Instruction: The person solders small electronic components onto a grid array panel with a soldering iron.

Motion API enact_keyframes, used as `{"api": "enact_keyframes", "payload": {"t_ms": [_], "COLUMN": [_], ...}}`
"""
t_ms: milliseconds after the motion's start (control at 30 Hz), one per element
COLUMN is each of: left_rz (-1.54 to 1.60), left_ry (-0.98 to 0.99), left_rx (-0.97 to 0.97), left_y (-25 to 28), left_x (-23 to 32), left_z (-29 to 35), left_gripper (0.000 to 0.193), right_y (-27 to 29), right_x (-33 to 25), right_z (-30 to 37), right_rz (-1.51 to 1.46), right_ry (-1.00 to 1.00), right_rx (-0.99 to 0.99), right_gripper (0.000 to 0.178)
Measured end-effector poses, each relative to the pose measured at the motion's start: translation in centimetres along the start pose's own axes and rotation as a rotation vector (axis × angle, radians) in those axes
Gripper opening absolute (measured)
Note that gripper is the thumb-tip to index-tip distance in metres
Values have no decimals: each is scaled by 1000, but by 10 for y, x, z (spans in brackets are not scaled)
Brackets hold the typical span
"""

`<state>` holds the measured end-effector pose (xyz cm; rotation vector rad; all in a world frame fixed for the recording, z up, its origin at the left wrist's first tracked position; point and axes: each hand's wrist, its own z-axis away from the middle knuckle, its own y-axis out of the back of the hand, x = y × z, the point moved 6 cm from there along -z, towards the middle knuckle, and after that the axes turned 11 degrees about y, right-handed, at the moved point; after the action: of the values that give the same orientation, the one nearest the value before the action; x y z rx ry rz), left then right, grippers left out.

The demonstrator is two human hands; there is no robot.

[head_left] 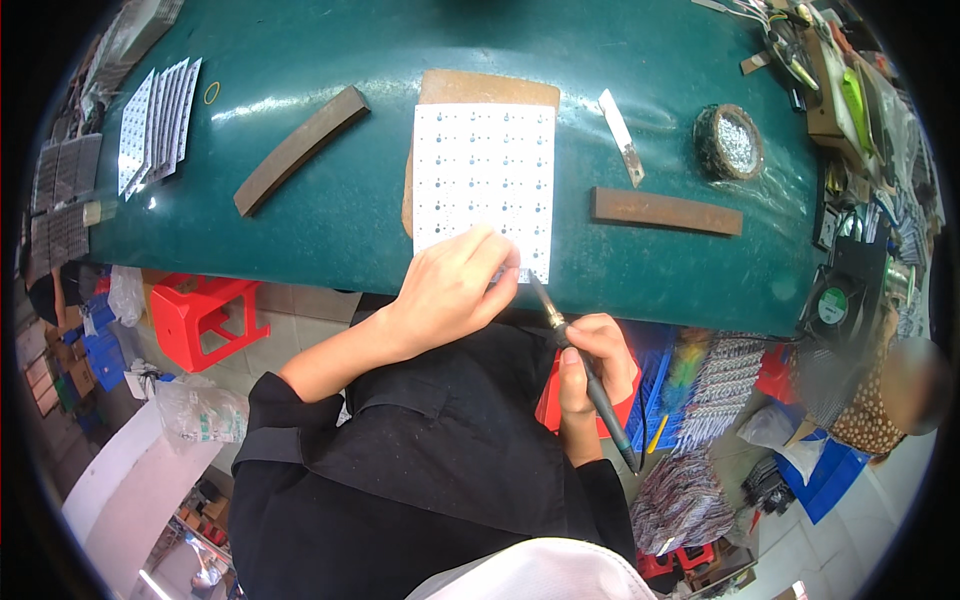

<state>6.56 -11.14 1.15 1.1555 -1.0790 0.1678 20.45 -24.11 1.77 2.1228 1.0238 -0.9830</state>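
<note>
A white circuit board panel (482, 170) with rows of small holes lies on a brown board (490, 90) at the table's front middle. My left hand (455, 285) rests over the panel's lower edge, thumb and fingers pinched together. Whatever it pinches is too small or hidden to make out. In my right hand (600, 365), just off the table edge, a soldering iron (592, 375) is gripped like a pen. Its tip points up at the panel's lower right corner, close beside my left fingertips.
Brown bars (300, 150) flank the panel on the green table (400, 40). To the right are a blade (622, 138), a round tin (728, 142) of silvery material and a black fan (835, 300). Several white panels (158, 125) stand at left. A red stool (205, 315) is below; another person sits far right.
</note>
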Motion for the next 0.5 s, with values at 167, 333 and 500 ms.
{"api": "enact_keyframes", "payload": {"t_ms": [167,333,500], "left_rz": [-12,-34,-33], "left_ry": [-6,-27,-30], "left_rx": [22,-2,-3], "left_y": [5,-1,-2], "left_x": [1,3,4], "left_z": [2,-2,0], "left_gripper": [12,11,11], "right_y": [-4,-1,-3], "right_x": [-3,2,-1], "right_z": [-5,-5,-3], "right_rz": [-15,-25,-13], "right_ry": [-3,24,29], "right_rx": [-4,8,17], "right_gripper": [13,13,13]}}
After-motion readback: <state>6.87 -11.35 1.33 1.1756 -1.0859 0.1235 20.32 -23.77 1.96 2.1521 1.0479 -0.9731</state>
